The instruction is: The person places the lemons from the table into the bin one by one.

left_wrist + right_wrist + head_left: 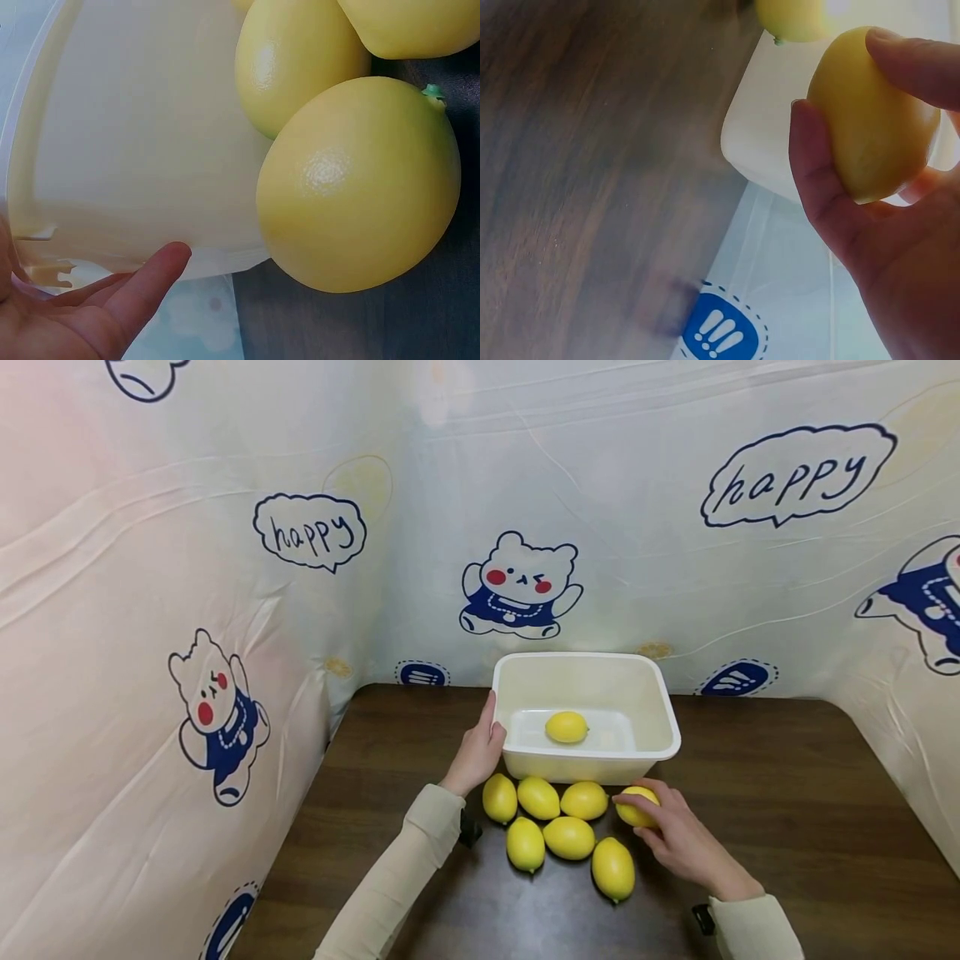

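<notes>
A white plastic basin (577, 768) stands on the table, with one yellow lemon (566, 727) lying inside on its floor. My left hand (476, 752) rests against the basin's left end, fingers extended along the outside; in the left wrist view a straight digit (154, 292) lies by the basin wall. Between the thumb and fingers of my right hand (686, 843) is a lemon (874, 120), gripped close in front of the basin's right front corner. Several more lemons (568, 837) lie in loose rows before the basin. The nearest to my left hand is a lemon (499, 798) at the row's left end.
The dark wooden table (787, 793) extends on both sides of the basin. Behind and to the left hangs a pale printed cloth (420, 593) with cartoon bears and "happy" bubbles. The basin's back stands near this cloth. One lemon (613, 870) lies nearest the front.
</notes>
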Demonstrator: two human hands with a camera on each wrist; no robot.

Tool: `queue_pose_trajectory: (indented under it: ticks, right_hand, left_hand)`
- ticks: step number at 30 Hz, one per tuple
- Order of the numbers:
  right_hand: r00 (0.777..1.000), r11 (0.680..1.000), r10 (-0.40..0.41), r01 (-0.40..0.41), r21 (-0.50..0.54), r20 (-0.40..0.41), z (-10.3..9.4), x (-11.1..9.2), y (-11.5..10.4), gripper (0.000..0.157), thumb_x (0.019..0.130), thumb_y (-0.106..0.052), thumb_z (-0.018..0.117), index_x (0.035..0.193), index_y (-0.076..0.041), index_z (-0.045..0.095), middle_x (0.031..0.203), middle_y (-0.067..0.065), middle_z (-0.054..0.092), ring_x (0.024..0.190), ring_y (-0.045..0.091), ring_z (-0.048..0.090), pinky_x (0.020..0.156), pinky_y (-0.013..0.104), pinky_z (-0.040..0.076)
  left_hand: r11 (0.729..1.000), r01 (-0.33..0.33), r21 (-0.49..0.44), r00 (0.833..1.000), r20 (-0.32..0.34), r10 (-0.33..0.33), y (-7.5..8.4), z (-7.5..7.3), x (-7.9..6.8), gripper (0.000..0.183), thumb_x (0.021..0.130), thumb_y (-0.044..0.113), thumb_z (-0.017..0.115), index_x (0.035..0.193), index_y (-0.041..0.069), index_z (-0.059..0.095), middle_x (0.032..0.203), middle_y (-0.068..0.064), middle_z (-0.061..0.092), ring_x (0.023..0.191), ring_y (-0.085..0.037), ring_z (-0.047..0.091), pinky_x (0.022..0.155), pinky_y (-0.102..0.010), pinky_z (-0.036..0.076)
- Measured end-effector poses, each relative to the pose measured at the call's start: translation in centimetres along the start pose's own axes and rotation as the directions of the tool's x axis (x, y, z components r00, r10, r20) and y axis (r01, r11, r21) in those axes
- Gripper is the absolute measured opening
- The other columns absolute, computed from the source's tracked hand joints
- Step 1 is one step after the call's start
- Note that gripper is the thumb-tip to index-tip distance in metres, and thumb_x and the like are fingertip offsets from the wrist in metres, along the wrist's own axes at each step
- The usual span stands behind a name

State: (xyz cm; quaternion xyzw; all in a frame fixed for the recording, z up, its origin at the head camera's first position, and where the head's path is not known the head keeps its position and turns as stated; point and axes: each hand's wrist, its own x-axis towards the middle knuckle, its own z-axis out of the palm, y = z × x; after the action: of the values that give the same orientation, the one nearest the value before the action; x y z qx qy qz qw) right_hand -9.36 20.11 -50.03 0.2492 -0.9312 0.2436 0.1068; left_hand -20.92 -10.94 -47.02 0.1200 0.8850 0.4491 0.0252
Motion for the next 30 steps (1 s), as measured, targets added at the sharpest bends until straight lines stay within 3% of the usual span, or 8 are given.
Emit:
queue_pose_trajectory:
  ticks: [3, 8, 16, 25, 30]
  right_hand:
    - [1.0, 1.0, -0.011, 0.011, 0.005, -0.01, -0.1, -0.1, 0.0, 0.054, 0.076, 0.004, 0.075, 0.122, -0.022, 0.062, 0.128, 0.011, 0.053, 0.107, 0.026, 0.05, 0.084, 0.049, 0.049]
    - [1.0, 1.0, -0.023, 0.023, 0.01, -0.011, -0.3, -0.3, -0.1, 0.055, 0.076, 0.004, 0.074, 0.122, -0.025, 0.061, 0.128, 0.01, 0.053, 0.106, 0.025, 0.05, 0.083, 0.048, 0.049]
    - [0.999, 0.999, -0.035, 0.035, 0.016, 0.001, -0.9, -0.6, -0.5, 0.054, 0.078, 0.0, 0.073, 0.123, -0.027, 0.06, 0.13, 0.007, 0.051, 0.109, 0.024, 0.049, 0.085, 0.048, 0.049]
    - [0.997, 0.998, -0.071, 0.071, 0.0, -0.027, -1.7, -0.3, -1.1, 0.056, 0.078, -0.001, 0.074, 0.124, -0.028, 0.059, 0.132, 0.005, 0.049, 0.11, 0.023, 0.047, 0.085, 0.047, 0.049]
    - [0.997, 0.997, -0.067, 0.068, 0.023, -0.024, -2.1, -0.2, -1.4, 0.056, 0.079, -0.001, 0.074, 0.126, -0.028, 0.058, 0.132, 0.006, 0.049, 0.112, 0.021, 0.046, 0.086, 0.047, 0.049]
  left_hand:
    - [1.0, -0.001, 0.003, 1.0, -0.004, 0.001, 0.1, 0.1, -0.2, 0.061, 0.102, 0.02, 0.03, 0.157, 0.014, 0.005, 0.155, -0.014, 0.034, 0.096, -0.026, 0.057, 0.096, -0.039, 0.046]
    - [1.0, 0.005, -0.006, 1.0, -0.008, -0.005, 0.1, 0.3, -0.6, 0.061, 0.102, 0.02, 0.03, 0.157, 0.015, 0.004, 0.158, -0.01, 0.028, 0.111, -0.023, 0.055, 0.106, -0.042, 0.042]
    - [1.0, 0.017, -0.005, 1.0, -0.018, -0.017, 0.4, 0.5, -1.0, 0.061, 0.102, 0.021, 0.03, 0.157, 0.014, 0.005, 0.158, -0.011, 0.028, 0.107, -0.024, 0.055, 0.106, -0.042, 0.042]
    - [0.999, 0.033, 0.0, 0.999, -0.027, -0.033, 0.2, 0.7, -0.9, 0.061, 0.101, 0.023, 0.031, 0.157, 0.017, 0.006, 0.156, -0.01, 0.033, 0.096, -0.026, 0.056, 0.095, -0.037, 0.046]
    - [0.999, 0.036, -0.003, 0.999, -0.022, -0.036, 0.2, 0.7, -0.8, 0.061, 0.101, 0.023, 0.03, 0.157, 0.018, 0.005, 0.157, -0.009, 0.032, 0.101, -0.025, 0.056, 0.103, -0.039, 0.045]
